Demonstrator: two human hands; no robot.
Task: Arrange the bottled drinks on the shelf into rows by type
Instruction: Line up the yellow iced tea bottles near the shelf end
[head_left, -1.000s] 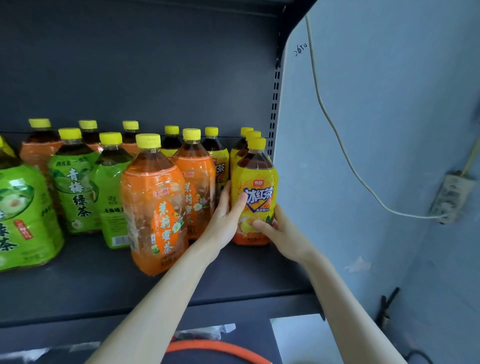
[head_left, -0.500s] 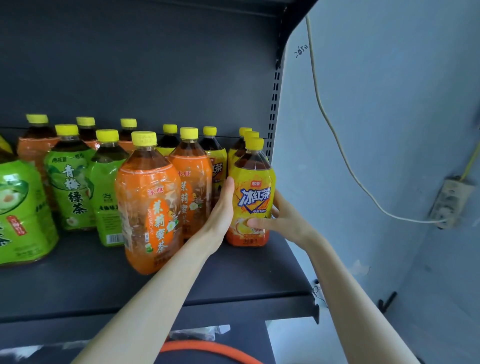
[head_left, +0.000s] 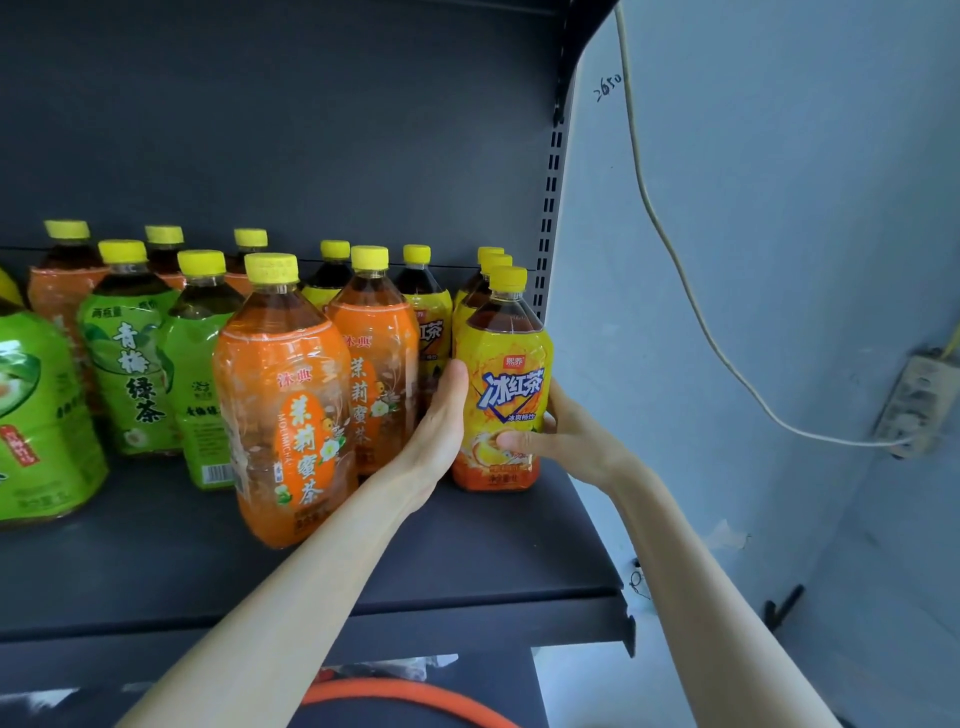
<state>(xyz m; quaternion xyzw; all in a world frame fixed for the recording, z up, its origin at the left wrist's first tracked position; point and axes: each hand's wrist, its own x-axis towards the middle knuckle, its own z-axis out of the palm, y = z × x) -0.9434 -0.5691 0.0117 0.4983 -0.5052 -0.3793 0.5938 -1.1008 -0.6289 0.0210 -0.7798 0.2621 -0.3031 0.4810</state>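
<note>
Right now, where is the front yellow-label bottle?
Head view: the yellow-label bottle stands at the right end of the shelf, front of its row, between the left hand and right hand.

Single head cam: looks fwd & a bit down at shelf (head_left: 493, 545) from close up.
</note>
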